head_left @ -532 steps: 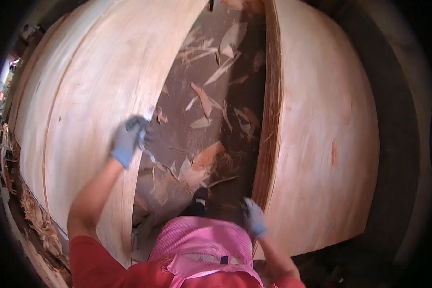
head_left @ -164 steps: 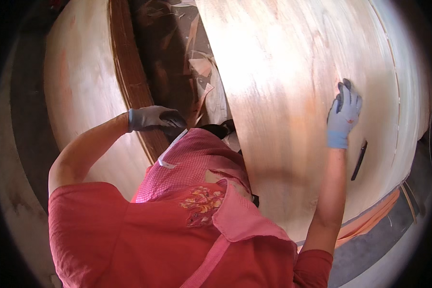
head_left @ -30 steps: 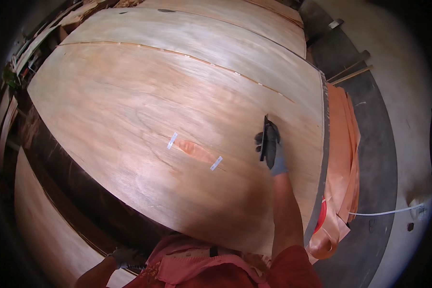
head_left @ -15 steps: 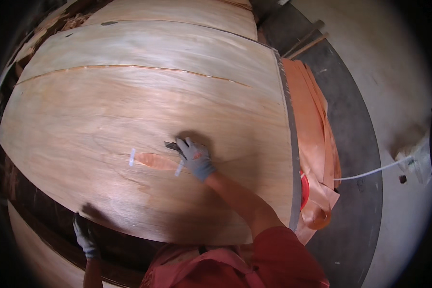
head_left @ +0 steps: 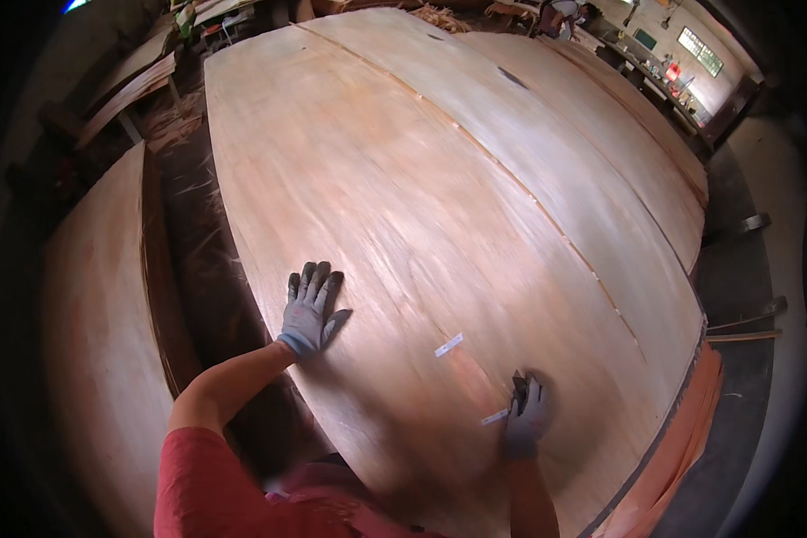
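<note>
A large pale wood veneer sheet (head_left: 377,206) lies in front of me. My left hand (head_left: 308,312), in a grey glove with dark fingertips, rests flat near the sheet's left edge with its fingers spread. On the right, my gloved right hand (head_left: 526,421) is closed round a short, dark, flat tool (head_left: 518,387); its exact kind is hard to make out. Just left of that hand is a narrow reddish veneer patch (head_left: 472,377). One white tape strip (head_left: 449,345) crosses the patch's far end, another tape strip (head_left: 494,418) its near end.
A long seam with light dots (head_left: 533,197) runs across the sheet. Another stack of sheets (head_left: 108,314) stands left beyond a dark gap. Reddish folded veneer (head_left: 672,448) lies along the right edge. Wood scraps (head_left: 175,125) and a person (head_left: 565,16) are at the back.
My view has swung left and up, bringing the workshop's far end into sight. My left hand has come from beside the sheet's edge onto its surface. My right hand stays near the patch.
</note>
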`<state>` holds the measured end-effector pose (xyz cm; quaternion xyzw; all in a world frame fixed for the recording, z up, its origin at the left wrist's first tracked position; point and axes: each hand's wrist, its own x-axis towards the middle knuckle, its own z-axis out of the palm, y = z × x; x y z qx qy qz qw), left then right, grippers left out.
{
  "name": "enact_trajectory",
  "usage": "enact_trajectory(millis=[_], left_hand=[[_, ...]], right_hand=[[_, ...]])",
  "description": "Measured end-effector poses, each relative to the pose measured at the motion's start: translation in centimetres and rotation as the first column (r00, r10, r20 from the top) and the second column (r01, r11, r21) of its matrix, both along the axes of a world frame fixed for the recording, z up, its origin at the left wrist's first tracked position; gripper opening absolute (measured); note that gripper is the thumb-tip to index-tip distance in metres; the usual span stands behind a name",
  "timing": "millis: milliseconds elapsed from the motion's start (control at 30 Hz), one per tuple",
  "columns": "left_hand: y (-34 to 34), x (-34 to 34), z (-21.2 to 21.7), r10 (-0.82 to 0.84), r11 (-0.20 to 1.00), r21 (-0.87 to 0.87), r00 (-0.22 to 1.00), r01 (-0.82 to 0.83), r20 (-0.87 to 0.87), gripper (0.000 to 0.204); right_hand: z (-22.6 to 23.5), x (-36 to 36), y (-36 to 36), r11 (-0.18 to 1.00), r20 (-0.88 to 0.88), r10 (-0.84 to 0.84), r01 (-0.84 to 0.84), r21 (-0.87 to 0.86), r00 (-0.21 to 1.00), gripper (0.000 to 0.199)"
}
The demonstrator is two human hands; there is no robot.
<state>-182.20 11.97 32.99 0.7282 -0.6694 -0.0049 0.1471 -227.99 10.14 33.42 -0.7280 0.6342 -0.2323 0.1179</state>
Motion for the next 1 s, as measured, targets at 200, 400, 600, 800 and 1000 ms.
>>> enact_trajectory(millis=[200,400,600,800,1000], left_hand=[[0.0,-0.2,0.3,0.001,1.0,-0.031,1.0,-0.001,0.005,0.071],[-0.1,0.8,0.0,-0.006,0.999,-0.032,1.0,0.007,0.02,0.071],[0.4,0.7,-0.9,0.002,0.997,-0.082,1.0,-0.002,-0.006,0.071],[0.6,3.6,-2.1,-0.041,0.977,-0.211,0.989,0.01,-0.144,0.074],[11.7,20.6,-3.6,-0.123,0.88,-0.417,0.737,-0.228,-0.664,0.05]], right_hand=[[2.5,1.1,0.4,0.996,-0.126,-0.004,-0.007,-0.086,0.992,0.047],[3.7,2.7,0.6,0.998,-0.027,-0.031,0.032,0.053,0.999,0.045],[4.6,3.3,2.5,0.996,0.219,-0.014,0.033,-0.085,0.976,0.035],[6.4,19.7,2.1,0.951,0.19,0.307,-0.297,-0.082,0.933,0.029],[6.7,36.8,-3.3,0.806,-0.027,0.567,-0.561,-0.191,0.824,0.04]])
